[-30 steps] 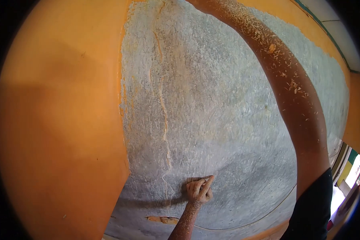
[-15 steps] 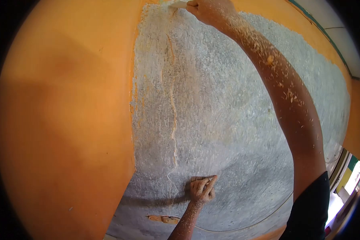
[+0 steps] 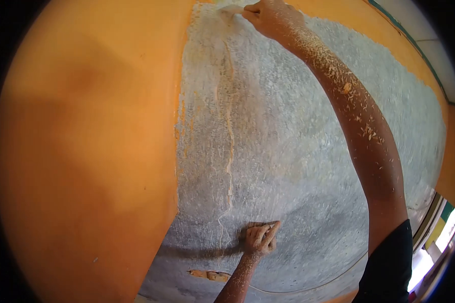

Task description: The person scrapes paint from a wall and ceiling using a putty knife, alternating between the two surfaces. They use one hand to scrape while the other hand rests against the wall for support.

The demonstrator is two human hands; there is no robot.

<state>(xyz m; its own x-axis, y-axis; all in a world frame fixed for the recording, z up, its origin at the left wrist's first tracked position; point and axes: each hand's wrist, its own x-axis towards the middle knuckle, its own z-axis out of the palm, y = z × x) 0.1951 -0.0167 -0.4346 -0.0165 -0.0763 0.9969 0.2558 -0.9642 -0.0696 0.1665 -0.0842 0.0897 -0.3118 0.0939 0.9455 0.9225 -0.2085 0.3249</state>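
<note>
High on the wall, my right hand (image 3: 275, 19) is closed around the handle of a scraper (image 3: 231, 9), whose blade lies against the top of the bare grey wall (image 3: 298, 121). Paint flakes cover that forearm. Lower down, my left hand (image 3: 260, 239) rests against the grey surface with its index finger stretched out and the other fingers curled; no object shows in it. A thin pale crack (image 3: 230, 146) runs down the wall between the two hands, to their left.
Orange paint (image 3: 91, 151) covers the wall at the left and borders the grey area along the top. A broken orange-edged patch (image 3: 210, 275) lies below my left hand. A cable (image 3: 308, 290) curves along the lower wall. A bright opening (image 3: 422, 267) is at the lower right.
The wall has shifted slightly right in view. My right hand and the scraper have moved a little right and down; my left hand keeps its pose against the wall.
</note>
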